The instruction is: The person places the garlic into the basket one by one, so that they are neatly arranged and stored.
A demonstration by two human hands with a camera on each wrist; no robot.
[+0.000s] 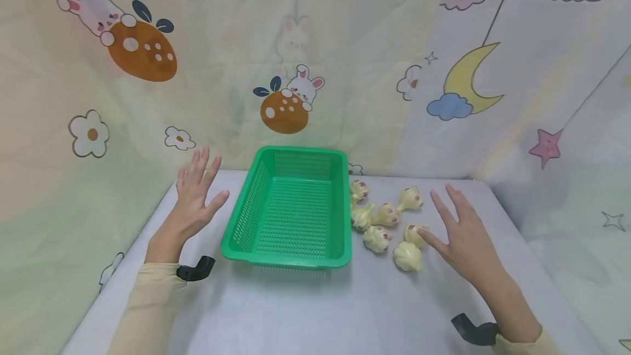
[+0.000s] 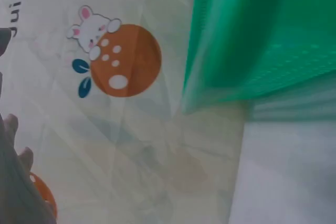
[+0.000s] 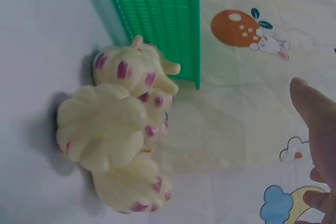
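Observation:
A green plastic basket point(image 1: 296, 261) with mesh walls stands on the white table, with nothing inside it. Several garlic bulbs point(image 1: 377, 239), cream with purple patches, lie in a loose group along its right side. My left hand point(image 1: 194, 196) is raised left of the basket, fingers spread and holding nothing. To the right of the garlic, my right hand point(image 1: 465, 240) hovers with straight, parted fingers, its thumb overlapping one bulb in the head view. The right wrist view shows garlic bulbs point(image 3: 102, 127) close up against the basket wall point(image 3: 157, 19).
A pale cloth backdrop point(image 1: 222, 70) printed with rabbits, flowers and a moon hangs behind and beside the table. The white tabletop point(image 1: 276, 311) extends in front of the basket. Each wrist bears a black mount point(image 1: 196, 269).

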